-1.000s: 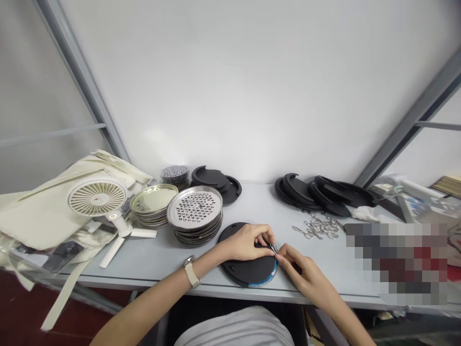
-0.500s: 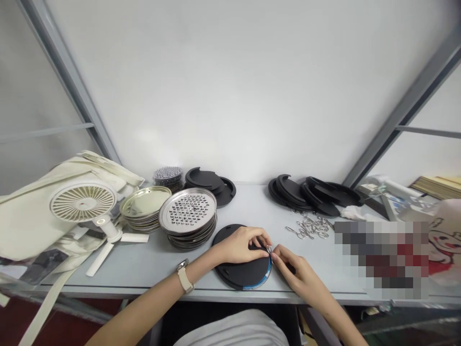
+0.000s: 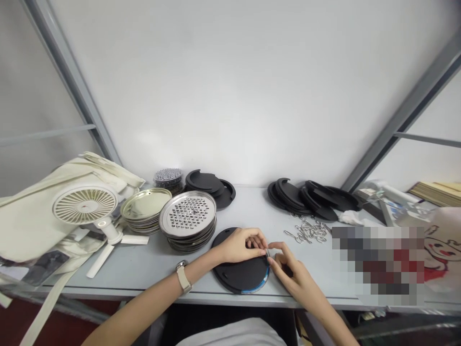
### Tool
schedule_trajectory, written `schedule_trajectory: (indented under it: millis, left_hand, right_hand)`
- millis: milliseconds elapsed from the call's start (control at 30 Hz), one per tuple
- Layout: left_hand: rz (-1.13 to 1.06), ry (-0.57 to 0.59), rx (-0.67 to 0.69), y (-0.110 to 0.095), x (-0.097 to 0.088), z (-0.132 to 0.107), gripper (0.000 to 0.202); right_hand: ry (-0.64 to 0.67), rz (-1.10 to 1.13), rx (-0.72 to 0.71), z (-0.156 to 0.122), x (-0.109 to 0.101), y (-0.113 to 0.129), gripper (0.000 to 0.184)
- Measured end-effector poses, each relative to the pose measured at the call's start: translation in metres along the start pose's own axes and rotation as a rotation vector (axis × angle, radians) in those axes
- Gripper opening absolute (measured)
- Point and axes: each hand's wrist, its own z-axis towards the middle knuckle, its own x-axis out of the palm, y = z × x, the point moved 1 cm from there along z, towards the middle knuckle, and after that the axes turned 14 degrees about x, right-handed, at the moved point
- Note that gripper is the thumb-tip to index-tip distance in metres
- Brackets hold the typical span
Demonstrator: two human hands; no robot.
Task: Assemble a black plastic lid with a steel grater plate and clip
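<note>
A round black disc (image 3: 243, 275) lies on the table, a strip of blue showing along its lower right rim. My left hand (image 3: 242, 246), with a watch on the wrist, rests over it with curled fingers. Its thumb and fingertips close on a small metal wire clip (image 3: 267, 253) at the disc's right edge. From the right, my right hand (image 3: 293, 273) meets the same clip, index finger above and thumb below. The fingers hide most of the clip. More metal clips (image 3: 310, 231) lie in a loose pile beyond my right hand.
Left of the disc stand stacked perforated metal plates (image 3: 189, 216), gold-coloured lids (image 3: 146, 204) and a white fan (image 3: 85, 205). Black round parts lie at the back left (image 3: 205, 182) and back right (image 3: 288, 194). A cream bag (image 3: 32, 211) covers the far left.
The clip has tipped lower between my fingers. My right index finger has lifted and straightened away from the thumb. My left hand has barely moved.
</note>
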Motion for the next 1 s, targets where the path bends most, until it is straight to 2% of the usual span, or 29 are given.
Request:
schedule_trajectory:
  millis: [167, 300, 500, 733, 1000]
  left_hand:
    - [-0.021, -0.034, -0.005, 0.002, 0.0, 0.0, 0.015]
    - [-0.033, -0.056, -0.016, 0.0, -0.001, 0.001, 0.014]
    - [-0.068, -0.052, -0.056, 0.0, -0.003, 0.004, 0.012]
    - [0.012, -0.038, -0.055, -0.006, -0.003, 0.005, 0.007]
    - [0.121, -0.004, -0.051, -0.012, -0.004, 0.006, 0.019]
  right_hand:
    - [0.04, 0.009, 0.033, 0.003, -0.001, -0.002, 0.017]
    - [0.071, 0.043, 0.073, 0.003, -0.002, -0.003, 0.024]
    - [0.094, 0.05, 0.118, 0.002, -0.002, -0.002, 0.023]
    - [0.096, 0.09, 0.127, -0.002, -0.005, 0.001, 0.022]
    - [0.11, 0.132, 0.142, 0.002, -0.009, -0.003, 0.026]
